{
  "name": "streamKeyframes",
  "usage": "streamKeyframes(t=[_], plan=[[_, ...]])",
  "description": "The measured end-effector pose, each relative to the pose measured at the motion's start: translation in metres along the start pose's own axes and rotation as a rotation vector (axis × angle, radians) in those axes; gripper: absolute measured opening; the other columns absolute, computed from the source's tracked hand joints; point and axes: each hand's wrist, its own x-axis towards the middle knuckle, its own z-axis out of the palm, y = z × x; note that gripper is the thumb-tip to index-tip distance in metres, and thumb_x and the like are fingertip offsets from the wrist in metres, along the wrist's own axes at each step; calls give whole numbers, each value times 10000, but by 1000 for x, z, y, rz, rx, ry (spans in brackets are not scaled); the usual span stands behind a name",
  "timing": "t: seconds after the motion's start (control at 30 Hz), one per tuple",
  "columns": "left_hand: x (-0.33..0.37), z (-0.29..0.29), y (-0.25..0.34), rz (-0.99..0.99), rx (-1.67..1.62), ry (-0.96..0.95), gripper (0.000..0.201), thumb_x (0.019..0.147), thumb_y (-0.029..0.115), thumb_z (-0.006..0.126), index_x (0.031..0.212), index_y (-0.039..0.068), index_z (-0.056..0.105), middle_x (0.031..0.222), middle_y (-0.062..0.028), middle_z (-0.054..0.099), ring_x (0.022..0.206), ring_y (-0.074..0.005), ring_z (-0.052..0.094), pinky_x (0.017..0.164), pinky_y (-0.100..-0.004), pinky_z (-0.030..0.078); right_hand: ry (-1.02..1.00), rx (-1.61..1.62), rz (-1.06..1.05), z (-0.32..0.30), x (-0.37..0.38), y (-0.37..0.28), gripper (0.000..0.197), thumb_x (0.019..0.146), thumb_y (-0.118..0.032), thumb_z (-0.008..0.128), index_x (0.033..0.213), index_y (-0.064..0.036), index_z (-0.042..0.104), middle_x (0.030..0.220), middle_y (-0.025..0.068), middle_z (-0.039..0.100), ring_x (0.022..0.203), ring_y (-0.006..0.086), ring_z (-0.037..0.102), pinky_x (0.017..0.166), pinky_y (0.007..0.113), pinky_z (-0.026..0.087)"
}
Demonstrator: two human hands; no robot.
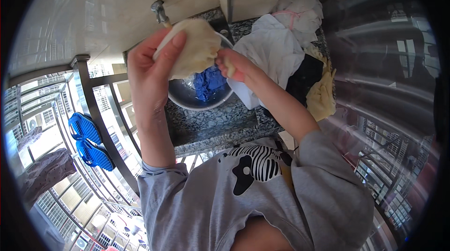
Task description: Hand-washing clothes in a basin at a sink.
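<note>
**Hand-washing a cream cloth over the basin**

Both hands are gripping the same pale cream cloth (197, 47) right now. The left hand (152, 70) is clenching the big bunched end, thumb pressing across the top, while the right hand (233, 65) is pinching the other end tight. The cloth is hanging just above a metal basin (185, 96) with something blue (209, 84) soaking in it, sitting near the back edge of the granite worktop (211, 124), under a wall tap (159, 11).

Looks to me like the wringing or scrubbing step. I'd guess the next move needs both ends twisting opposite ways, keeping it over the basin.

White laundry (274, 47) and yellow gloves (321, 94) are piling up along the worktop's right side.
</note>
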Motion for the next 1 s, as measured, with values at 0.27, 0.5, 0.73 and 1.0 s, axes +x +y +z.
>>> streamKeyframes(t=[0.27, 0.5, 0.73, 1.0], plan=[[-41, 95, -20, 351, -201, -469, 249, 831, 5, 707, 1078, -21, 681, 882, -77, 651, 801, -130, 602, 710, -265, 469, -244, -28, -344, -3, -122, -104, 276, 975, -329, 512, 974, -74, 617, 849, 17, 665, 699, 133, 641, 579, 270, 513], [-119, 178, -226, -120, 499, -107, 203, 830, 197, 711, 968, 48, 709, 884, -204, 652, 827, -379, 640, 704, -425, 503, 321, -1355, -912, -99, -112, -41, 101, 891, -191, 564, 814, -127, 579, 838, 24, 580, 687, 194, 577, 592, 302, 470], [-148, 202, -274, -229, 751, -34, 307, 809, 367, 719, 825, 62, 688, 774, -180, 666, 739, -396, 647, 645, -467, 510, 301, -2000, -1201, -157, -24, -108, 82, 796, -188, 608, 765, -112, 617, 876, 74, 596, 804, 283, 607, 695, 425, 500], [-148, 210, -278, -286, 785, 47, 265, 801, 336, 725, 789, 77, 672, 763, -144, 668, 715, -359, 655, 622, -444, 511, 12, -2188, -1372, -154, -48, -52, 110, 770, -212, 642, 759, -108, 608, 878, 104, 576, 863, 280, 589, 725, 403, 492]])
